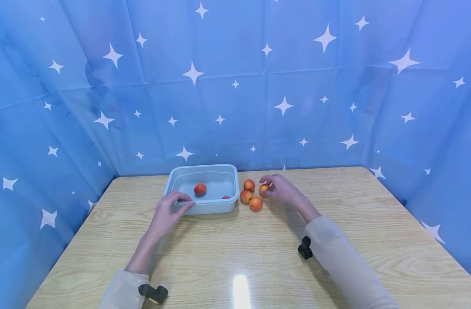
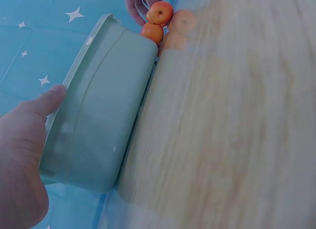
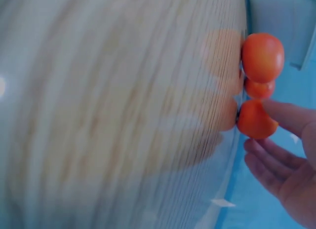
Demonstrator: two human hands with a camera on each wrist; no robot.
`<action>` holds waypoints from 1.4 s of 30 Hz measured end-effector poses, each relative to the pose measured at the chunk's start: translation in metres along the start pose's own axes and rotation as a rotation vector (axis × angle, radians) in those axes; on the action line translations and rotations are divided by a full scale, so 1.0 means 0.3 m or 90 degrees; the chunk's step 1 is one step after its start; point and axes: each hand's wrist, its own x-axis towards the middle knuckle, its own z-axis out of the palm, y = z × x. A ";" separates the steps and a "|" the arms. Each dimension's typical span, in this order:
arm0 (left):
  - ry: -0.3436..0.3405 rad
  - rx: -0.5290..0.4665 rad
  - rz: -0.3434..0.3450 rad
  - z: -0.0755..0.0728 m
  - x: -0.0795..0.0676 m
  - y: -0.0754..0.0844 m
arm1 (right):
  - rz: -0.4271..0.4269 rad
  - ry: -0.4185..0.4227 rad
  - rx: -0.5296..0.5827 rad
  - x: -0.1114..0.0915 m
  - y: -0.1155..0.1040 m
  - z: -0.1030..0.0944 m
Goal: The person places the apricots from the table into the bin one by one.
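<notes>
My left hand [image 1: 172, 211] holds the near left rim of a light blue plastic box [image 1: 210, 208], thumb outside and fingers over the edge. Inside the box lies a red fruit [image 1: 200, 189]; a second red fruit [image 1: 226, 197] is mostly hidden by the front wall. To the right of the box, my right hand [image 1: 282, 189] has its thumb and fingers around a small red-orange apple [image 3: 254, 121], which rests at table level. Three similar apples [image 1: 256, 204] sit close together between that hand and the box.
A light wood-grain table [image 1: 204, 257] with a glossy surface bears everything. Behind it and at both sides hangs a blue curtain [image 1: 235, 103] with white stars. Black wrist cameras [image 1: 305, 248] are strapped at both sleeves.
</notes>
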 end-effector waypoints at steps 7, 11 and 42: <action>-0.003 -0.001 -0.006 0.001 0.000 0.004 | 0.008 -0.007 -0.010 0.001 0.005 0.003; -0.008 0.001 -0.016 0.001 -0.001 0.003 | 0.013 -0.007 -0.015 0.002 0.008 0.003; -0.013 -0.011 -0.034 0.002 -0.007 -0.003 | -0.065 0.082 0.016 -0.020 -0.039 -0.023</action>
